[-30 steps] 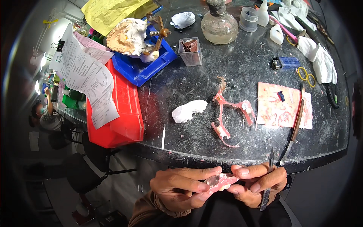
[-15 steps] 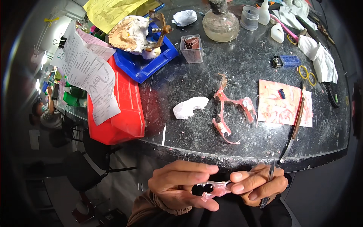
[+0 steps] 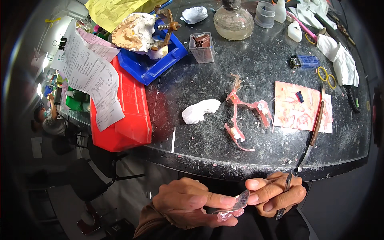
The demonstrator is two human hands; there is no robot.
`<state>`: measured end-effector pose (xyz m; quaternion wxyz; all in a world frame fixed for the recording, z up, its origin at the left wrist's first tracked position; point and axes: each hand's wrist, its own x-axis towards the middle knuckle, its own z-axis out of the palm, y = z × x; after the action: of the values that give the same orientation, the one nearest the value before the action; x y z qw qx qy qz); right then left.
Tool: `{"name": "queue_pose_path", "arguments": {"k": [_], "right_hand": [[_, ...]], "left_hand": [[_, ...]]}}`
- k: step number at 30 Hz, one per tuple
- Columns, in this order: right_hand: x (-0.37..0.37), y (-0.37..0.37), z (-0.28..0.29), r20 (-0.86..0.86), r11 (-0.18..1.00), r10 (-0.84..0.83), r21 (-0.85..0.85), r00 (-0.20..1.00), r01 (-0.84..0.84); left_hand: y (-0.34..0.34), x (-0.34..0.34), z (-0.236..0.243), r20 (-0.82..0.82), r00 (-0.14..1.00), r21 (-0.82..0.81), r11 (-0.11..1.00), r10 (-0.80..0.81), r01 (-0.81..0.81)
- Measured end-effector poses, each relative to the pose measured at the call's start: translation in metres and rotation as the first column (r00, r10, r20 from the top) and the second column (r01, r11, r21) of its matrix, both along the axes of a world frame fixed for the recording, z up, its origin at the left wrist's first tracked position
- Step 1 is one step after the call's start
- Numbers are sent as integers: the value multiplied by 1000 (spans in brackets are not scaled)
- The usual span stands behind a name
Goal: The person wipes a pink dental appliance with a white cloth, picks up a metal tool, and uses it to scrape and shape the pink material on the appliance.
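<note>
Over my lap, just below the bench's front edge, my left hand (image 3: 182, 202) is closed on a denture piece (image 3: 231, 215) with pink wax-like material and a shiny, greyish part. The left fingers lie over it and the thumb is beneath. My right hand (image 3: 274, 196) has its fingertips at the piece's raised shiny end. Between the right fingers sits a slim dark metal hand tool (image 3: 287, 184), pointing up toward the bench. On the bench beyond lie a branched pink piece (image 3: 237, 130) with white tooth-like bits and a curved white lump (image 3: 200, 112).
A wood-handled knife (image 3: 316, 130) rests across a pink-smeared sheet (image 3: 284, 116) at right, near a blue lighter (image 3: 306, 61). At left, a red bin (image 3: 124, 128) and blue tray (image 3: 150, 72) holding a dental cast (image 3: 134, 34) stand near a glass burner (image 3: 234, 24).
The denture piece has tilted, so its shiny end now rises toward my right fingertips and its openings no longer show. My left fingers have closed over it. The right hand has barely moved.
</note>
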<state>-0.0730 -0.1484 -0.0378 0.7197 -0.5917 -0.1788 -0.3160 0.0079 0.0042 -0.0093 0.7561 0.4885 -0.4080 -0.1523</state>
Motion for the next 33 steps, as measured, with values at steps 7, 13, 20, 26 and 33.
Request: {"name": "queue_pose_path", "arguments": {"k": [7,13,20,26,33], "right_hand": [[0,6,-8,112,989,-151,6,982,151],[-5,5,0,-5,979,4,204,1000,-3],[-6,2,-1,-20,973,107,207,994,-101],[-5,0,4,-102,998,60,41,993,-56],[-3,5,-1,-25,997,-42,58,999,44]], "left_hand": [[3,13,9,174,972,123,982,-160,140],[8,18,7,82,936,225,922,-342,317],[-1,3,0,62,994,126,989,-89,81],[-8,-4,-7,0,996,-73,993,93,-93],[-11,-5,-8,-62,989,-63,989,131,-135]]}}
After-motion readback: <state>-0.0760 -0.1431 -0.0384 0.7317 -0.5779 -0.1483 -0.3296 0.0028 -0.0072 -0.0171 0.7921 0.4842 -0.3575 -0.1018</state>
